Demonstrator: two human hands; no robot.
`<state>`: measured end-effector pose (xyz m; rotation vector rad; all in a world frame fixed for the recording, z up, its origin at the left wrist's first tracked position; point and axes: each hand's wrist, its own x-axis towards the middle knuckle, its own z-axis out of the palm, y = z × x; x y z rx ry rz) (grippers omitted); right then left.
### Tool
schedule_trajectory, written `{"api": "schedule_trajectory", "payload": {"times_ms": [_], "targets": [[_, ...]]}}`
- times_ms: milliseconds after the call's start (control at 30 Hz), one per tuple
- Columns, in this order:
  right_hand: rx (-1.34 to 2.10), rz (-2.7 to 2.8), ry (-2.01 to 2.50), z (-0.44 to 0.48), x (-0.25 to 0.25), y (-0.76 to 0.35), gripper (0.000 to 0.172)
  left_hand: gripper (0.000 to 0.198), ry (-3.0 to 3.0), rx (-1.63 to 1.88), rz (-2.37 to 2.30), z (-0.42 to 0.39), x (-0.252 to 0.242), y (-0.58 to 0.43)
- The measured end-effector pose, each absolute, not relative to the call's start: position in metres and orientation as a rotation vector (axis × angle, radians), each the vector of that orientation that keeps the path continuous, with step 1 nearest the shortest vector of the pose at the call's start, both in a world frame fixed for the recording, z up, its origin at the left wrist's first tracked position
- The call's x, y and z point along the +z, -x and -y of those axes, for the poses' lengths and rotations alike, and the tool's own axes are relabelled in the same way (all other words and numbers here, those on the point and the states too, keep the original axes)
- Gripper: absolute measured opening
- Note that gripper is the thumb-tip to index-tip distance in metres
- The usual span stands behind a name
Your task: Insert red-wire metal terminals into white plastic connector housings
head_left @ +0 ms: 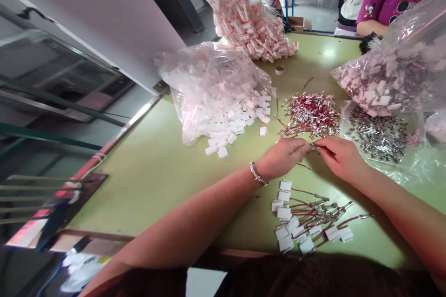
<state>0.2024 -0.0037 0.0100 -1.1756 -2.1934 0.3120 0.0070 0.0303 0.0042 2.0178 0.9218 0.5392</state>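
Just on the near side of the pile of red-wired metal terminals [313, 110], the left hand [286, 155] and the right hand [340, 157] meet almost tip to tip; each thumb is pressed to its fingers with barely any gap, and a small metal terminal [312, 145] shows between them; both hands seem to grip it, so neither is clearly the nearer; its long axis appears to run sideways from one hand to the other, though it is too small and covered to be sure, and I cannot tell whether a wire trails from it. Nearer the wearer than that pile, a loose red wire [304, 166] lies crosswise beside the left hand; beyond it, closer still to the wearer, are red leads with white housings [318, 212]; left of the pile, white plastic housings [237, 123] spill from a clear bag [209, 72], one stray housing [263, 131] lying between; right of the pile is a heap of bare metal terminals [379, 132], nearer the right hand.
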Motion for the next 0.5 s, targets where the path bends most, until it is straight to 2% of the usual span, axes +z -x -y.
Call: {"api": "schedule_trajectory", "payload": {"times_ms": [233,500], "targets": [[0.507,2.168,1.271,0.0066,0.0146,-0.2000,0.019,0.030,-2.182,0.550,-0.936,-0.0276,0.0052,-0.0063],[0.633,2.033,1.319,0.0096,0.0133,-0.1942,0.016,0.032,-2.076,0.550,-0.930,-0.0263,0.0057,-0.0058]]}}
